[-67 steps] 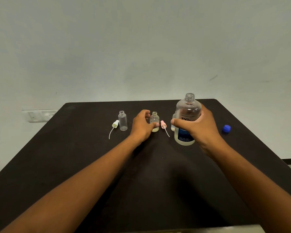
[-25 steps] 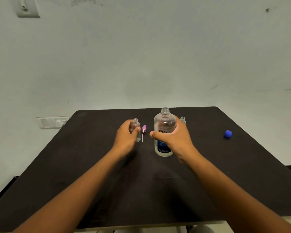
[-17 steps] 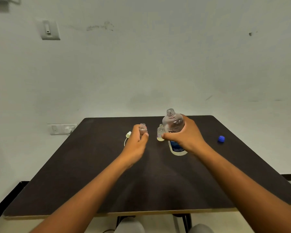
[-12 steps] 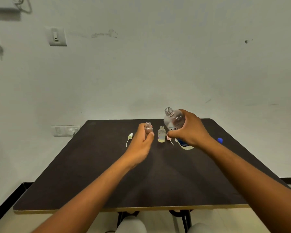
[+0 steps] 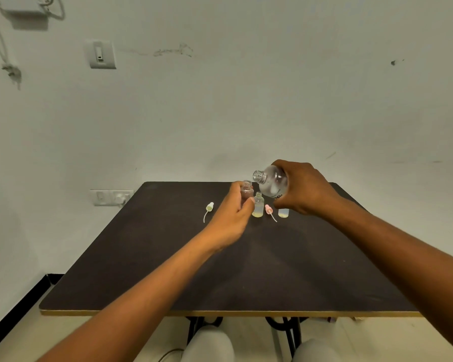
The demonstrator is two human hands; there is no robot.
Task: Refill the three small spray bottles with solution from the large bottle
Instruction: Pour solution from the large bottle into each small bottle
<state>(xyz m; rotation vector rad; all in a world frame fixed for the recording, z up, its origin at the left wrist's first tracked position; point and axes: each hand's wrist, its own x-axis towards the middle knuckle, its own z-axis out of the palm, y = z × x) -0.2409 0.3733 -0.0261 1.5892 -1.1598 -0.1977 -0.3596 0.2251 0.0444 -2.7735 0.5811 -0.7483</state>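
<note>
Spillage is the likely slip, since the right hand (image 5: pixel 302 188), fingers wrapped round the tilted large bottle (image 5: pixel 272 181), holds its wide mouth just beside the narrow neck of the small bottle (image 5: pixel 246 190) pinched in the left hand (image 5: pixel 233 215) fingers above the tabletop (image 5: pixel 220 270).

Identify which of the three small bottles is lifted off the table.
The small clear bottle gripped in the left hand; the two others, with pale liquid, stand on the table.
</note>
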